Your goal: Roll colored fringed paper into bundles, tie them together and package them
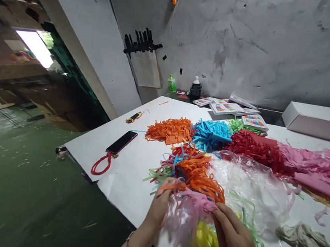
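Observation:
My left hand (159, 205), with a bracelet on its wrist, is closed on the top band of a fringed bunch of paper tassels, an orange strip showing at its fingers. My right hand (236, 238) pinches the other end of the pink paper tassel (191, 201). Its pink fringe hangs down between my hands, partly blurred. Below it dangles yellow fringe (207, 241). Just beyond my fingers lies a mixed heap of orange fringe (199, 170) with red, blue and green strips. How the pieces join is hidden.
Along the white table (136, 164) lie piles of orange (170, 129), blue (212, 133), red (255, 148) and pink (319, 160) fringe. A clear plastic bag (253, 186), grey glove-like cloth (308, 243), phone (122, 142), cutter (134, 117) and white box (320, 122) are there too.

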`<move>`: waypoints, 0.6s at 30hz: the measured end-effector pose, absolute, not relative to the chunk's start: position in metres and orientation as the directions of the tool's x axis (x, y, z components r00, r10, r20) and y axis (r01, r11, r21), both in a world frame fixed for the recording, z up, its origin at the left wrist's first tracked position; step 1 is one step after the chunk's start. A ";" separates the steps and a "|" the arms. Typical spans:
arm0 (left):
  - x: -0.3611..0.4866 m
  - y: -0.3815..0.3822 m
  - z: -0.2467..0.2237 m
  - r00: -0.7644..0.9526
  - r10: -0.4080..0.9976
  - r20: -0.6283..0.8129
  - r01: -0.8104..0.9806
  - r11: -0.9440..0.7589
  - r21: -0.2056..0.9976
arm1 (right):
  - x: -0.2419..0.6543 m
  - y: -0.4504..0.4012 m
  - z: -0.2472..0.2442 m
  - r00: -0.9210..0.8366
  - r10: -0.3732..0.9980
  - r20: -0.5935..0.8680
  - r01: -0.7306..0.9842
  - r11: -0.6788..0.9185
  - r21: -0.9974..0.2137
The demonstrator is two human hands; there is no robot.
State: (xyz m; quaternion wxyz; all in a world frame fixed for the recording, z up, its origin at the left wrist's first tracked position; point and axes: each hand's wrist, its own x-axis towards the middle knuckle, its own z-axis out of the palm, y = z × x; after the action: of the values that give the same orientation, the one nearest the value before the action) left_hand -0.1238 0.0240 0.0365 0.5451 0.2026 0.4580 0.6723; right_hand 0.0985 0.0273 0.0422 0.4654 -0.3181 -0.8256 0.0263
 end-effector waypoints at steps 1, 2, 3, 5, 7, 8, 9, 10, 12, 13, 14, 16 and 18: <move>-0.130 0.020 0.042 -0.403 0.898 -0.176 -0.485 -0.046 0.873 | 0.105 0.026 0.041 -0.385 0.479 0.789 0.519 0.819 -0.244; -0.135 0.015 0.048 -0.479 0.873 -0.091 -0.377 -0.110 0.920 | 0.111 0.025 0.039 -0.411 0.403 0.818 0.519 0.841 -0.153; -0.137 0.009 0.057 -0.519 0.854 0.027 -0.223 -0.166 0.961 | 0.114 0.023 0.039 -0.453 0.339 0.825 0.504 0.860 -0.076; -0.134 -0.002 0.076 -0.397 0.880 0.260 0.139 -0.222 0.965 | 0.114 0.016 0.037 -0.543 0.291 0.788 0.467 0.884 -0.004; -0.124 -0.009 0.091 -0.064 0.969 0.238 0.355 -0.200 0.913 | 0.109 0.009 0.034 -0.565 0.330 0.756 0.468 0.883 -0.035; -0.118 -0.011 0.096 0.116 0.987 0.109 0.363 -0.144 0.921 | 0.106 0.005 0.033 -0.559 0.361 0.747 0.478 0.876 -0.065; -0.113 -0.011 0.099 0.275 0.961 -0.038 0.329 -0.057 0.942 | 0.104 0.002 0.032 -0.543 0.384 0.747 0.491 0.867 -0.089; -0.108 -0.009 0.099 0.390 0.908 -0.154 0.272 0.047 0.961 | 0.104 -0.001 0.032 -0.530 0.390 0.753 0.493 0.864 -0.100; -0.103 -0.005 0.094 0.480 0.846 -0.234 0.121 0.200 0.972 | 0.110 -0.004 0.034 -0.560 0.400 0.726 0.455 0.880 -0.134; -0.102 -0.004 0.090 0.454 0.864 -0.219 0.053 0.220 0.974 | 0.116 -0.005 0.036 -0.569 0.434 0.698 0.440 0.878 -0.188; -0.102 -0.003 0.087 0.394 0.900 -0.188 0.008 0.201 0.980 | 0.122 -0.005 0.037 -0.557 0.487 0.673 0.437 0.861 -0.261; -0.103 -0.004 0.082 0.277 0.956 -0.096 0.016 0.096 0.995 | 0.135 -0.006 0.040 -0.485 0.614 0.623 0.467 0.784 -0.409; -0.101 -0.008 0.079 0.182 0.983 0.018 0.152 -0.046 0.987 | 0.143 -0.008 0.042 -0.372 0.703 0.607 0.515 0.700 -0.495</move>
State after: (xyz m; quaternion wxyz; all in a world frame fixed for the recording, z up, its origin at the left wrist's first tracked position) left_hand -0.1011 -0.0081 0.0793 0.4944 0.5888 0.4821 0.4201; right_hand 0.1425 -0.0078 0.0423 0.4202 -0.3709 -0.8206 0.1116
